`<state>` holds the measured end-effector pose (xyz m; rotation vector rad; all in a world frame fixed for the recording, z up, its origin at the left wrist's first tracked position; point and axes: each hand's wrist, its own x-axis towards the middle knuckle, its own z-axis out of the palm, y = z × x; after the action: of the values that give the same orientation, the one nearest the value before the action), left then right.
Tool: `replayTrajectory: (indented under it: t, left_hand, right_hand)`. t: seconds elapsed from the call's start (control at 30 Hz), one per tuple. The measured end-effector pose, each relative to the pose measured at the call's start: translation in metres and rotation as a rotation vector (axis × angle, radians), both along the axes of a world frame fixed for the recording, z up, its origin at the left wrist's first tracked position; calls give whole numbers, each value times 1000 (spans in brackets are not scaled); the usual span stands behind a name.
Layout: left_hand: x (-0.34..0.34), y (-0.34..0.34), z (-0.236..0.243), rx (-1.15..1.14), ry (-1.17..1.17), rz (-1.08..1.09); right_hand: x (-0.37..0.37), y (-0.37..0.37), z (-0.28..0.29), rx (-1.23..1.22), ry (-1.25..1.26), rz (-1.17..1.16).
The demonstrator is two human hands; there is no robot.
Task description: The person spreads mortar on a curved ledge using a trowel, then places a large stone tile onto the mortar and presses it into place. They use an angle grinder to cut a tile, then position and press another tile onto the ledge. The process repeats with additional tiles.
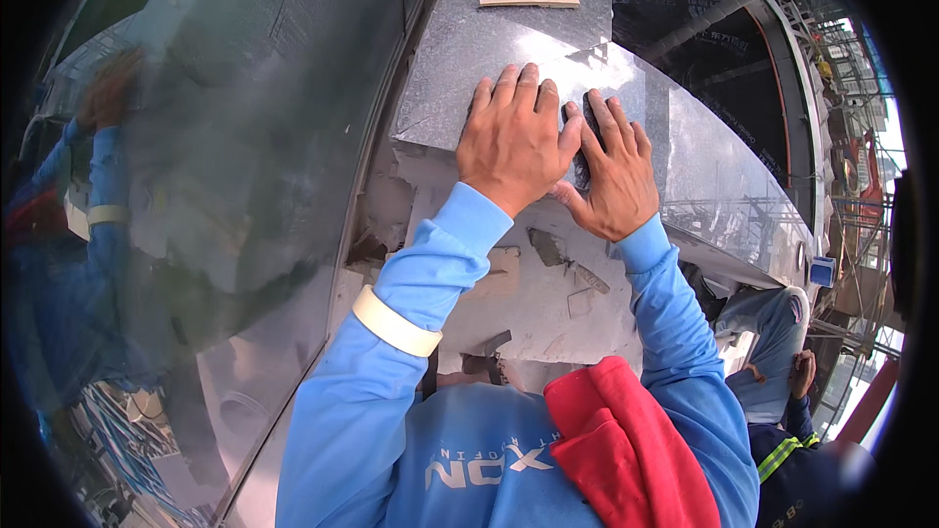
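A grey speckled stone slab (455, 49) stretches ahead of me, its upper face shining in the sun. My left hand (516, 142) lies palm down on its near edge, fingers stretched out and pointing away from me. Close beside it, my right hand (618, 171) also rests flat, fingers spread, near where the slab meets another polished grey slab (719, 156). The thumbs nearly touch. Neither hand grasps anything. Farther along the slab lies a thin wooden wedge (529, 0). A cream-coloured roll of tape (395, 323) sits around my left forearm.
A large reflective glass pane (264, 137) stands along the left. Beneath the slab edge is a pale, rough surface (558, 313) with broken pieces. At right are dark boards (699, 39), scaffolding (861, 235), a small blue box-like object (823, 272) and a crouching co-worker (768, 332).
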<state>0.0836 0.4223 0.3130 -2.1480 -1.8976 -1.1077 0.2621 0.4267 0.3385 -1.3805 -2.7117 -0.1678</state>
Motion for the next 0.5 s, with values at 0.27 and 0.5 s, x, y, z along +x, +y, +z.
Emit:
replayTrajectory:
  t: [0.27, 0.5]
  left_hand:
    - [-5, 1, 3, -54, 10, -90]
    - [-11, 3, 7, -46, 41, -136]
  right_hand:
    - [-1, 6, 1, 2, -25, 8]
    - [-11, 8, 7, -39, -23, -62]
